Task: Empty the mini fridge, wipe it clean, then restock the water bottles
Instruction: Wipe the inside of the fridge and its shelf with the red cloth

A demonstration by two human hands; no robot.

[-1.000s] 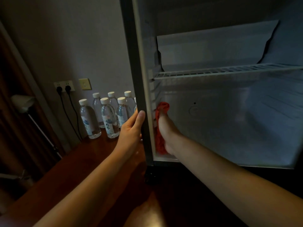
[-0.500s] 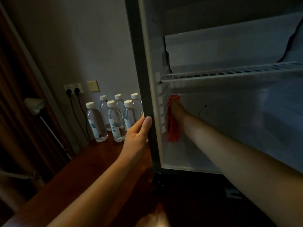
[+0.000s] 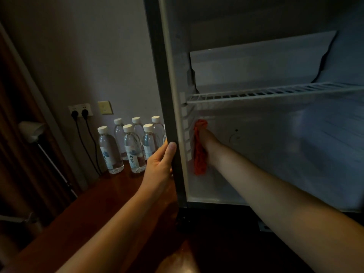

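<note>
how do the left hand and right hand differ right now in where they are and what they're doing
The left hand is outside the fridge, thumb hooked over its dark front edge; the right hand reaches inside, below the wire shelf. The left hand holds only the frame; the right hand presses a red cloth against the inner left wall. The left hand's thumb shows plainly; the right hand's fingers are mostly hidden by the cloth. Both arms are bare.

Wall socket (image 3: 80,110) (two plugs), perhaps a lamp (image 3: 32,129).
</note>
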